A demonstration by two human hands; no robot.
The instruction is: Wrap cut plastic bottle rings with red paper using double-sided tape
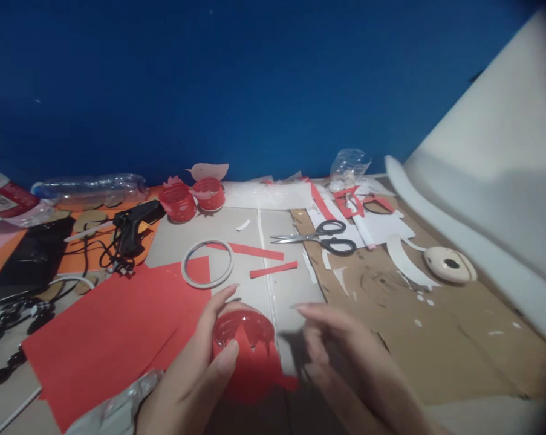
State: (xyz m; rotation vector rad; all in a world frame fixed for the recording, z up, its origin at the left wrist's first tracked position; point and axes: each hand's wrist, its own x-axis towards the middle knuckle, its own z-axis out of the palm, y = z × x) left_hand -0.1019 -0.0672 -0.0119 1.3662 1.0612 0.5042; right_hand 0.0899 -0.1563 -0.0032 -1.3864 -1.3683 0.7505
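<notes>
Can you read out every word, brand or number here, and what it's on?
No text can be read.
Bottle label, far left: too blurred to read.
Brown cardboard, right: faint dark marks, too unclear to tell whether they are writing.

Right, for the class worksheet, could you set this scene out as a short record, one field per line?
left hand: holds a red cup with a jagged paper edge
right hand: apart from the cup, nothing visible in its grip
tools: scissors, tape, glue gun
paper: red sheets to the left; two red strips beyond the cup
further back: two smaller red cups
backdrop: blue wall
</notes>
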